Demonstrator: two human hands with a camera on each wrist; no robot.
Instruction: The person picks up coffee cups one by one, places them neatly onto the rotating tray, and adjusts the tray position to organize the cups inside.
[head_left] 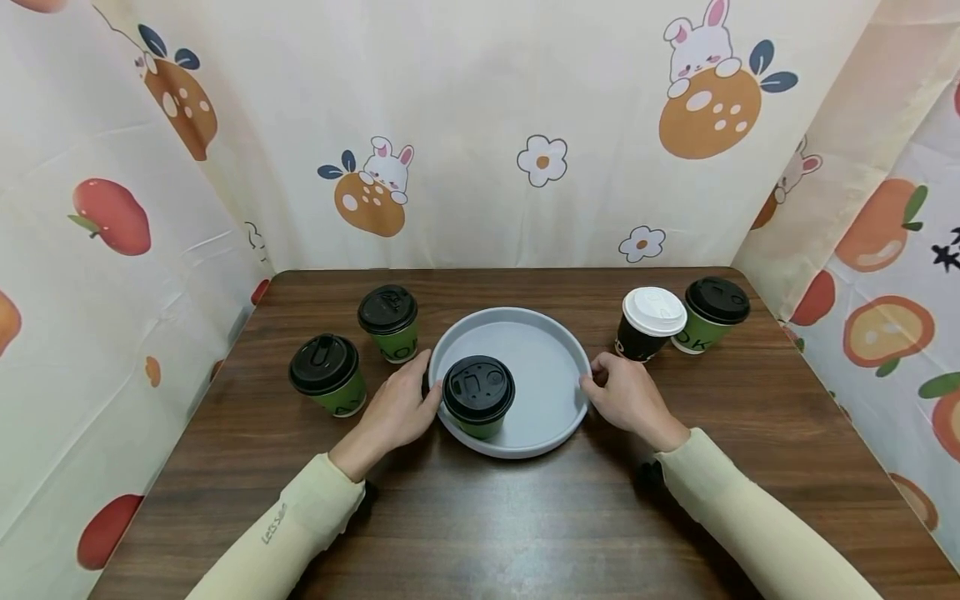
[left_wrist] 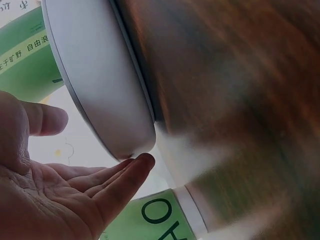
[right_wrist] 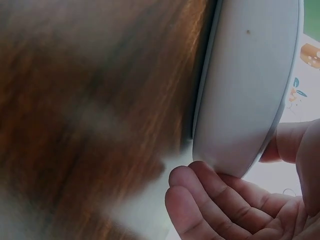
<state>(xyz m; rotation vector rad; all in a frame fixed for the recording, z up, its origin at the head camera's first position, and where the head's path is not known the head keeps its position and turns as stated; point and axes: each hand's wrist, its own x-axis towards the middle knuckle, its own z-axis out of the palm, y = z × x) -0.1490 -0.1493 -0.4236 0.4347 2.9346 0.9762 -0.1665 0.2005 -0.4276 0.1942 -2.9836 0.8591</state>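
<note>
Tray, 1 cup aboard: my left hand touching, fingers extended; right hand pinching rim. Likely grip-setting; next needs even hold.

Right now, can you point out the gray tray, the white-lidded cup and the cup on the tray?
Gray tray [head_left: 543,392]: head view, on its bare inner floor.
White-lidded cup [head_left: 650,322]: head view, on its lid.
Cup on the tray [head_left: 478,397]: head view, on its black lid.
</note>
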